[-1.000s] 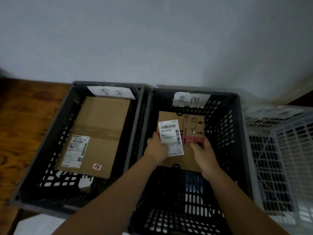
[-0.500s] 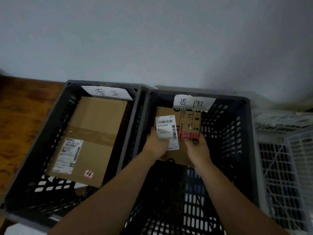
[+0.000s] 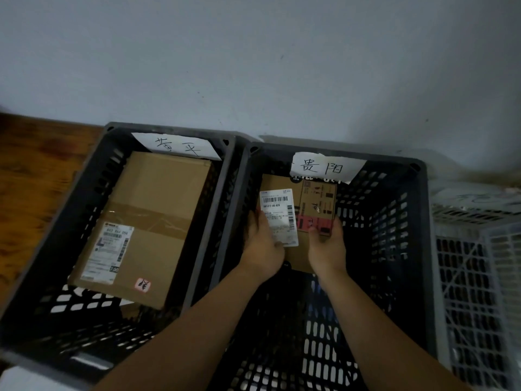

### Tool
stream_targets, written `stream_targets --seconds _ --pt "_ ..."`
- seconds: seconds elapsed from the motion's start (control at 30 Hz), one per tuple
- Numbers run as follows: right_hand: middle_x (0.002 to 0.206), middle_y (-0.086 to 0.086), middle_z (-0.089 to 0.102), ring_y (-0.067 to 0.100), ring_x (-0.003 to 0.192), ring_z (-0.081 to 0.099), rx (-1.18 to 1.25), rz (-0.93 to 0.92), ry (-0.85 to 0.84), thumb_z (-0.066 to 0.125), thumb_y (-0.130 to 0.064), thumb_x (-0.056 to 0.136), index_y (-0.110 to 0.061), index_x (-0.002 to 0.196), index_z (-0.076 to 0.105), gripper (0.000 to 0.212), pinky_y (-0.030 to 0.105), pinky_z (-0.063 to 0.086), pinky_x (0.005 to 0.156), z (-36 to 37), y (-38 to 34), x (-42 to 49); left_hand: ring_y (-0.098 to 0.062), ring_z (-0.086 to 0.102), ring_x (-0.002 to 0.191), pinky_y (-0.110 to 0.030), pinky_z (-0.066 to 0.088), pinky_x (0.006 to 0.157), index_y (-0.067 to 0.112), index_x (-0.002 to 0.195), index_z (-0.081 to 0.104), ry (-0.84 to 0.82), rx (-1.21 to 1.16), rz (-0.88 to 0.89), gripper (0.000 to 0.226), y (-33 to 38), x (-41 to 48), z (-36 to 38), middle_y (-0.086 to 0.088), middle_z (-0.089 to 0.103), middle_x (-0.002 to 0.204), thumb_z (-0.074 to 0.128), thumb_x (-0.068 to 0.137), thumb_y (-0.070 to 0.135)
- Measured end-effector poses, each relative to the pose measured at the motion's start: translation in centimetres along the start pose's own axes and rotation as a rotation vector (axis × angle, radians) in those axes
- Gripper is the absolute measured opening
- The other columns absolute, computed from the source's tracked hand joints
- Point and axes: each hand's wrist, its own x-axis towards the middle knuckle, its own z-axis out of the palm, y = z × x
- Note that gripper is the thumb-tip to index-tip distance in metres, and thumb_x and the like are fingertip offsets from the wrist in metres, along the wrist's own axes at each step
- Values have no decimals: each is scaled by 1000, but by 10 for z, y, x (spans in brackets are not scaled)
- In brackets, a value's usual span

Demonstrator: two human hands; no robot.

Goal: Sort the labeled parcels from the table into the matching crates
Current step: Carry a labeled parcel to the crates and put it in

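Note:
A small brown cardboard parcel [image 3: 313, 204] with a white barcode label and red-and-black print sits low inside the middle dark crate [image 3: 420, 221], close to its far wall. My left hand [image 3: 260, 244] grips its left near edge and my right hand [image 3: 328, 244] grips its right near edge. That crate carries a handwritten paper tag [image 3: 324, 167] on its far rim. A larger taped parcel [image 3: 146, 221] lies in the left dark crate [image 3: 70, 198], which has its own paper tag [image 3: 177, 145].
A white lattice crate [image 3: 479, 277] with a paper tag stands to the right of the dark ones. A brown wooden surface [image 3: 33, 170] shows at the left. A pale wall rises right behind all the crates.
Both hands have carried the small parcel further from me and deeper into the middle crate, toward its far wall. The view has shifted slightly.

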Motion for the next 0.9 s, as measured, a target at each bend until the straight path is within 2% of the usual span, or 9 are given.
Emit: stream_targets --seconds 0.07,0.13,0.27,0.43,0.53,0.7,0.8,0.9 --pt "140 -4 61 22 124 59 -18 -11 4 54 -24 106 -32 157 35 55 38 47 104 1 1 0 -30 -18 155 -43 -4 125 17 163 -6 24 194 97 84 -4 -11 4 -7 -23 168 50 101 16" --pt "146 -1 58 24 130 57 -40 -13 7 54 -26 106 -30 160 29 61 43 47 110 3 3 1 -26 -26 153 -39 -8 123 18 163 -2 21 313 164 82 -9 -19 5 -3 -26 167 52 101 22" --pt "153 4 52 28 137 52 -83 -11 -8 52 -31 106 -29 165 17 69 46 45 112 5 4 2 -24 -23 154 -37 -6 124 20 163 0 -51 369 176 85 -16 -18 3 -2 -22 169 56 101 35" --pt "154 5 50 28 138 51 -130 -6 -56 50 -29 108 -27 166 8 72 36 41 109 1 2 1 -22 -21 155 -34 -6 122 21 163 1 -54 388 162 87 -16 -14 1 0 -19 169 59 100 38" --pt "152 5 52 27 138 52 -159 7 -85 52 -29 107 -24 166 9 73 37 41 110 -4 -3 1 -22 -18 155 -33 -5 121 21 164 4 -46 379 158 87 -16 -15 1 0 -16 170 60 99 37" --pt "148 2 58 26 133 56 -204 -23 -93 56 -41 103 -24 160 30 65 45 47 111 -20 -14 -4 -27 -6 157 -36 5 125 23 163 10 -32 282 149 86 -6 -25 -13 -3 -3 171 63 96 23" --pt "144 -2 57 21 129 56 -206 -64 -116 54 -38 105 -21 157 36 57 35 45 106 -35 -31 -19 -25 10 156 -30 16 121 23 161 21 -9 132 164 80 1 -43 -31 -5 17 169 65 95 20" --pt "136 -6 57 13 114 54 -194 -121 -124 54 -34 106 -21 150 44 46 31 43 97 -41 -53 -34 -24 28 151 -21 27 110 17 156 35 -15 44 131 69 8 -63 -48 -6 36 159 68 95 21"
